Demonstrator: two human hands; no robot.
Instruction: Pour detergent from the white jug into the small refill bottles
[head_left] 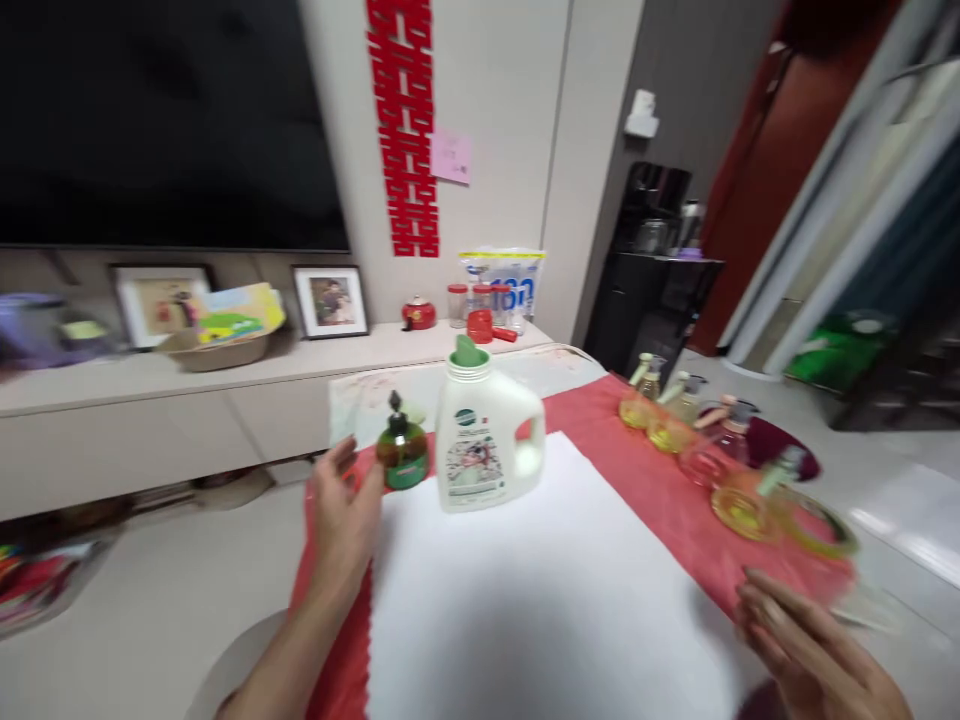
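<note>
My left hand (pixel 345 515) is open, its thumb and fingers apart, just left of a dark green pump bottle (pixel 405 460). The thumb comes close to that bottle; whether they touch I cannot tell. To the right of it a white laundry detergent jug (pixel 480 430) stands upright, its handle to the right. A green spout (pixel 468 352) shows in the jug's uncapped mouth. At the lower right my right hand (pixel 814 640) is slightly blurred, its fingers stretched out and nothing visible in them. It is over the right edge of a white sheet (pixel 540 590).
Several glass pump bottles (pixel 679 415) stand along the right side of the red tablecloth (pixel 592 425), near a yellow-green ring-shaped thing (pixel 821 525). A white cabinet (pixel 172 410) behind bears a red teapot (pixel 418 314), red-lidded jars (pixel 457 305), picture frames (pixel 330 302) and a basket (pixel 217 352).
</note>
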